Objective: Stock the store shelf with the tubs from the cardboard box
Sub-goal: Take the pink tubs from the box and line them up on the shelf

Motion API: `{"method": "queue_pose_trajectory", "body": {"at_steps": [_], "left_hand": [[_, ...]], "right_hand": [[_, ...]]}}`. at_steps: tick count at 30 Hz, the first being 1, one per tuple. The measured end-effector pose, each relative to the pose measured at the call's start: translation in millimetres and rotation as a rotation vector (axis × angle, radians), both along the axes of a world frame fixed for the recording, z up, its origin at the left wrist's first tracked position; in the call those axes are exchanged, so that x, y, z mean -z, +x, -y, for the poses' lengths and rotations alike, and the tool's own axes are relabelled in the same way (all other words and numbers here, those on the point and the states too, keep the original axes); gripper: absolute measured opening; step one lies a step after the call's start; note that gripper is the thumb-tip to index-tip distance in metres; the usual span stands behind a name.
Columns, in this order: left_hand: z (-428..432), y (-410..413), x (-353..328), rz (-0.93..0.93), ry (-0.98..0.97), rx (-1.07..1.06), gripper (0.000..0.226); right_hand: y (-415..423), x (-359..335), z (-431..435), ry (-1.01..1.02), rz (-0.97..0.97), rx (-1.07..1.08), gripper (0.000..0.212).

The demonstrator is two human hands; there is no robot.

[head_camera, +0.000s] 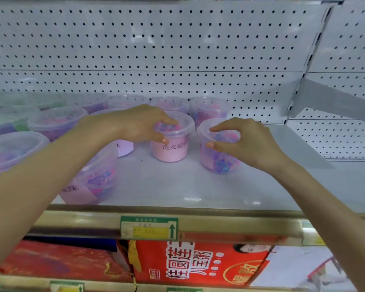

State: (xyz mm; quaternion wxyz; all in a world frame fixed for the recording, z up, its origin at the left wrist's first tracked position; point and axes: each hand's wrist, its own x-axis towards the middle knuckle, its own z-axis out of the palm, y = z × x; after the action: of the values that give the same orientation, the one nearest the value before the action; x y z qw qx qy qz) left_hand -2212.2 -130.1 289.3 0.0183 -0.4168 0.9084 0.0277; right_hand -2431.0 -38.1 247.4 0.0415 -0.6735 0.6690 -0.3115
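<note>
The left hand (pixel 139 123) gripped the left tub (pixel 170 153) from above. The right hand (pixel 248 140) gripped the right tub (pixel 218 163), close beside.

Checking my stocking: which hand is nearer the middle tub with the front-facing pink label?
Left. The left hand grips the pink-label tub by its lid; the right hand holds the neighbouring tub on its right.
</note>
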Motion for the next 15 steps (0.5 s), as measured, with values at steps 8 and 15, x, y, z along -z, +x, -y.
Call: {"method": "queue_pose_trajectory", "body": {"at_steps": [8,15], "left_hand": [[8.1,8.1,-1.5,-0.013,0.013,-0.043,0.067],[11.0,6.7,5.5,-0.032,0.055,-0.066,0.066]], "right_hand": [[-5.6,-10.1,18.8,0.113,-0.003,-0.170,0.033],[7.4,-6.8,30.2,0.053,-0.243,-0.013,0.046]]}}
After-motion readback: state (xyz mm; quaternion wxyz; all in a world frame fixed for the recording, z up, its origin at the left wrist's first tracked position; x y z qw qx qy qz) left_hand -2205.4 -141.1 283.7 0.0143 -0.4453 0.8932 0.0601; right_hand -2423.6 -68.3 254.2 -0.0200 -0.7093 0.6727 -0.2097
